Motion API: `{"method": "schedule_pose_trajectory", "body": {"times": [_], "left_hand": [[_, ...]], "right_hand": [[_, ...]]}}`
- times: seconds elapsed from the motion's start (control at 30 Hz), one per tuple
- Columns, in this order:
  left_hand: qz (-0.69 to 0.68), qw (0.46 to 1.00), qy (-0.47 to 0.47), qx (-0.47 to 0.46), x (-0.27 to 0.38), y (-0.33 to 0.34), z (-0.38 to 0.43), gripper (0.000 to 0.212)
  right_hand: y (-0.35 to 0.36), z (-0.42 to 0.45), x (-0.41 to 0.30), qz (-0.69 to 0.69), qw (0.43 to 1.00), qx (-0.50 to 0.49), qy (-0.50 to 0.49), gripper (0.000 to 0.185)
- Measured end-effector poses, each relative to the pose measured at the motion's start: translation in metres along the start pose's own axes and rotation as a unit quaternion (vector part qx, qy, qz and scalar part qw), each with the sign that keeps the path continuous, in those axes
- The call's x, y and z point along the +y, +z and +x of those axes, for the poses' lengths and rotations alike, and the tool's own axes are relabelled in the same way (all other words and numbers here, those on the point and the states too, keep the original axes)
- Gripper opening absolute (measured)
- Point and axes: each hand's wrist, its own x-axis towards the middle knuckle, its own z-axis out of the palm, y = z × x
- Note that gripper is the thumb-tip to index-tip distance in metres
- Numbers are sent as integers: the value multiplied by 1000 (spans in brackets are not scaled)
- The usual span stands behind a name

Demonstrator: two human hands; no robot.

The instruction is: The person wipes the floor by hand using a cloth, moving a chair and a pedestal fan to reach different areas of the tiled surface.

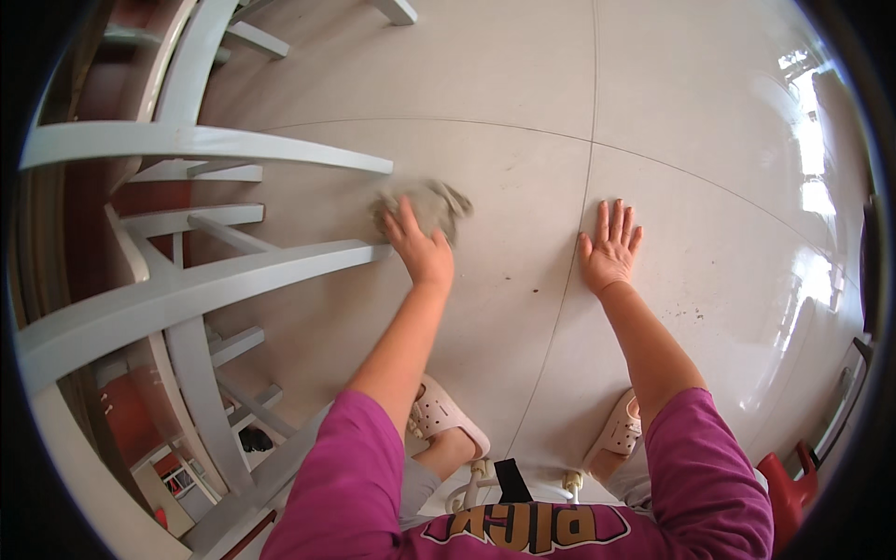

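My left hand [420, 248] presses on a crumpled grey-green cloth [434, 206] on the tiled floor [518, 210]; hand and cloth are slightly blurred. The cloth lies close to the ends of two pale grey chair legs. Palm down and fingers a little apart, my right hand [611, 248] rests bare on the floor, just right of a tile joint. Small dark specks [535, 290] lie between the hands, and more specks [696, 313] dot the tile right of my right forearm.
Pale grey wooden chairs [280, 269] crowd the left side. Below are my feet in pink clogs [448, 420], on either side of a white frame with small wheels [478, 470]. A red plastic object [784, 490] stands at the lower right. Bright reflections cover the right floor.
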Motion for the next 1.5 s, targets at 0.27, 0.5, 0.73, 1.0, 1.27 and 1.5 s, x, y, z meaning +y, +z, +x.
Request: {"method": "schedule_pose_trajectory", "body": {"times": [0.27, 0.5, 0.73, 1.0, 1.27, 1.5], "left_hand": [[124, 959, 225, -116, 48, 73, 45, 64], [-9, 876, 370, -308, 15, 43, -128, 44], [-504, 769, -164, -357, 51, -49, -132, 69], [26, 929, -69, -364, -22, -56, -54, 101], [255, 883, -149, -365, -49, -49, -43, 115], [248, 889, -132, -361, -56, -43, -50, 119]], "right_hand": [[3, -3, -6, 4, 1000, -16, -14, 60], [-10, 2, 11, 98, 993, -57, -15, 62], [-93, -57, -31, 404, 826, -256, -297, 75], [-132, 13, 22, 640, 756, -133, 30, 49], [-19, 143, 126, 286, 882, 222, 301, 55], [-19, 217, -20, 138, 981, 132, 27, 59]]}}
